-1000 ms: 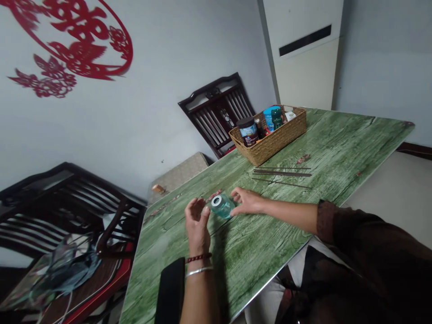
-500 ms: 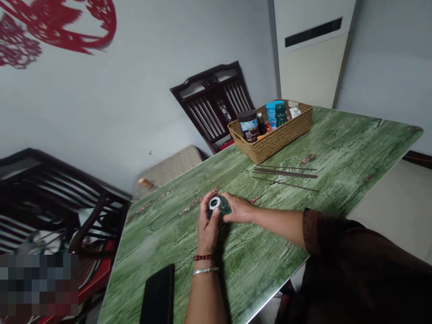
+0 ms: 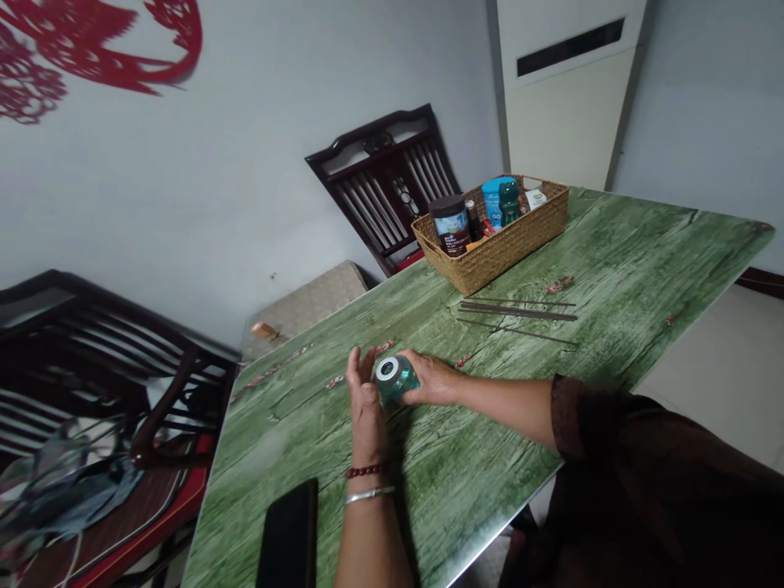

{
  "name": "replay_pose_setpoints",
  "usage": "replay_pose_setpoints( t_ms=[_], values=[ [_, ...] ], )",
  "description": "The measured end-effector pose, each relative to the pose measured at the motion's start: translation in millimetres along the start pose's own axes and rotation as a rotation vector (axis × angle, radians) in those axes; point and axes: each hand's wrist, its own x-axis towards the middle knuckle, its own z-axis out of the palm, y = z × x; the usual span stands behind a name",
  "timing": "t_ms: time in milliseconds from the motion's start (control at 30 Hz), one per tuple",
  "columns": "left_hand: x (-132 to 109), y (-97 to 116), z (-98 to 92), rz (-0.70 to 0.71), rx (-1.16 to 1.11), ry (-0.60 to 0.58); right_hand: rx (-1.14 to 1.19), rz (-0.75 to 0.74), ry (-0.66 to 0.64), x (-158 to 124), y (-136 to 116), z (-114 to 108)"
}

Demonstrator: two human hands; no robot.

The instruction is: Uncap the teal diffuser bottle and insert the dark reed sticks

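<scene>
From the head view, my right grip [image 3: 432,380] is closed round the side of the green jar [image 3: 404,384], its white ring [image 3: 380,367] facing up toward me. My left grip [image 3: 367,412], wrapped about the jar half a second ago, has now opened, fingers raised wide just beside it; I cannot tell whether the thumb still touches. So the right grip alone seems to bear the hold. The jar is over the counter [image 3: 306,441], resting or lifted I cannot tell, left of the sticks [image 3: 519,310] and basket [image 3: 508,260] and beyond the black slab [image 3: 287,535].
</scene>
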Motion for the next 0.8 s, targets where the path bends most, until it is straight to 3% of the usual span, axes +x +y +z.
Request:
replay_pose_setpoints(
  t_ms=[67,200,267,333,433,500,633,800],
  values=[
    [-0.4,1.9,-2.2,-0.046,-0.027,0.001,-0.002,0.008,0.0,-0.2,-1.2,-0.6],
    [4.1,-2.9,-11.6,-0.026,0.044,0.25,0.017,0.007,0.01,-0.8,-2.1,-0.5],
    [5.6,-6.0,-14.6,-0.022,0.027,0.293,0.007,0.016,0.012,-0.7,-1.6,-0.1],
    [5.0,-6.8,-14.4,-0.023,-0.023,0.212,-0.012,0.019,0.006,-0.4,-0.8,0.3],
    [3.2,-5.3,-10.4,-0.032,-0.062,-0.007,-0.032,0.02,-0.01,0.1,-0.2,0.2],
    [3.3,-4.9,-7.4,-0.044,-0.039,-0.049,-0.038,0.017,-0.013,0.0,-0.8,-0.5],
    [7.9,-5.9,0.2,-0.017,0.03,0.104,-0.056,0.02,-0.015,-0.9,-3.0,-2.0],
    [16.3,1.3,0.1,0.122,0.093,0.31,-0.068,0.04,-0.016,-0.4,-0.1,0.6]
  ],
)
